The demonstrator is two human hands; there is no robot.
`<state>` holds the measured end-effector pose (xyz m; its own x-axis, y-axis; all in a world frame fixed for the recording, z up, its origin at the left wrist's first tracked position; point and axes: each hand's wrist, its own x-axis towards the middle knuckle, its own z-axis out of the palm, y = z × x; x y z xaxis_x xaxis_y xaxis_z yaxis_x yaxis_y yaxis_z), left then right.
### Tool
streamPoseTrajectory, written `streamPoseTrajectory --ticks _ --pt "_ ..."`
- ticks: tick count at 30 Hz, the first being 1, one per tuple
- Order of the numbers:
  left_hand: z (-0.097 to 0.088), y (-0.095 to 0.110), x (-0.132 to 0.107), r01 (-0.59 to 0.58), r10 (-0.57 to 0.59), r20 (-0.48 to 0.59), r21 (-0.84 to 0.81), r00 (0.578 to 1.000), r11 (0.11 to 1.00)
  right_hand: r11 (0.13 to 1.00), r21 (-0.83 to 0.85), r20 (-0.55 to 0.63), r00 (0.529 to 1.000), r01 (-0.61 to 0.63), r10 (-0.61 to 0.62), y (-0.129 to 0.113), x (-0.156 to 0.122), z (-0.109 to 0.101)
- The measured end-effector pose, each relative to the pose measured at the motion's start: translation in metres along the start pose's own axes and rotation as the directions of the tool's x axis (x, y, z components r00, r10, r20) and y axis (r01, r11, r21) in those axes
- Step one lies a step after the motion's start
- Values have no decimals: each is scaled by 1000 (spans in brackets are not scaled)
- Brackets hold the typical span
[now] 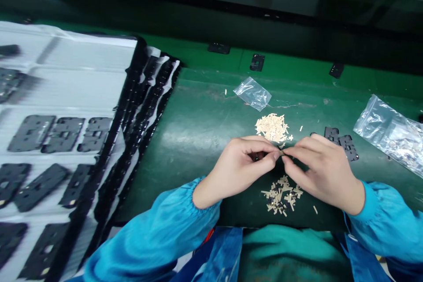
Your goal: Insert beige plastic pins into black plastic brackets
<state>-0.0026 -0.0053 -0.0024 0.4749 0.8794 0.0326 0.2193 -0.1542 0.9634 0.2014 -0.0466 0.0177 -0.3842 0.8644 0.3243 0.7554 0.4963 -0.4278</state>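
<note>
A: Are our grips firm and close together?

B: Yes. Our left hand [239,169] clamps a dark part [258,156]; our right hand [325,172] pinches a beige strip [282,153] over the bench [188,141], between the upper pile [272,128] and lower pile [282,196].

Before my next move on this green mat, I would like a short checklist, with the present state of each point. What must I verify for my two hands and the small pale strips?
1. Small dark piece in the left hand: cannot tell, the fingers hide most of it.
2. Right hand fingertips meeting the left fingertips: ok, they meet at a tiny pinched item, too small to name.
3. Heap of pale thin strips just above the hands on the green work mat: ok, within reach.
4. Lower heap of pale strips mixed with dark bits: not ok, the two kinds lie mixed.
5. Loose single pale strip: not ok, it lies apart from both heaps.
</note>
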Motion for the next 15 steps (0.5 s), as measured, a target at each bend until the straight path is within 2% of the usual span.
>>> streamPoseTrajectory --ticks 5,9,11,15 --pt "0 0 -3 -135 128 48 168 991 977 997 -67 75 997 27 -22 -2 4 5" --pt "0 -2 -5 -183 169 79 244 983 952 995 -86 103 994 51 -42 0 7 5" --pt "1 -2 -6 -178 167 66 223 984 958 999 -47 113 993 25 -19 1 7 5" --pt "1 0 -5 -146 140 48 164 989 976 988 136 155 986 -78 57 7 10 5"
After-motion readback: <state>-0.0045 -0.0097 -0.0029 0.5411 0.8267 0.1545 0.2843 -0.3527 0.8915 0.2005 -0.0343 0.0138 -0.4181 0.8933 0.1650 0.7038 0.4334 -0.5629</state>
